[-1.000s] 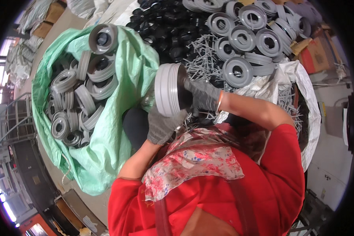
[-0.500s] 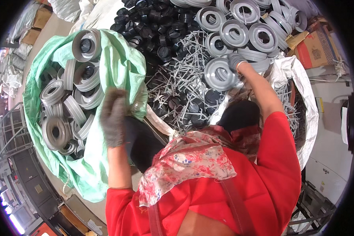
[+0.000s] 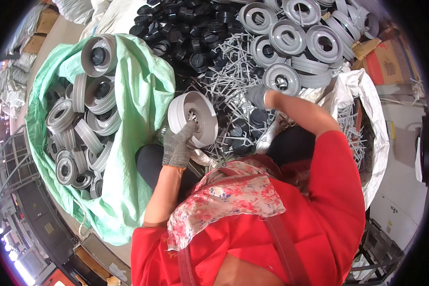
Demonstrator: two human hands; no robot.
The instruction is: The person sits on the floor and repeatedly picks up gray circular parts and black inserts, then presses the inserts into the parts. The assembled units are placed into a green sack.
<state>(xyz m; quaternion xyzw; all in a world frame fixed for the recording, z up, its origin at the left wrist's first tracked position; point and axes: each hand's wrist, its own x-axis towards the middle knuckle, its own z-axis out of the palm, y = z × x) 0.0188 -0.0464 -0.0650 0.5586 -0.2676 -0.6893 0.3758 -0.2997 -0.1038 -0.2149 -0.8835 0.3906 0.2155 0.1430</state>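
My left hand, in a grey knit glove, grips a pale grey plastic spool by its rim and hub, held tilted in front of me. My right hand, also gloved, reaches into a heap of thin grey plastic pins; its fingers curl among them and I cannot tell whether they hold one. Grey ring-shaped discs lie just beyond that hand. A green woven sack on my left holds several assembled spools.
Black round caps are piled at the top centre. A white sack edges the parts on the right, next to cardboard boxes. A metal frame stands at far left. I wear a red top with a floral scarf.
My left hand came away from the green sack and now holds a spool. My right hand has moved from the grey discs down into the pins.
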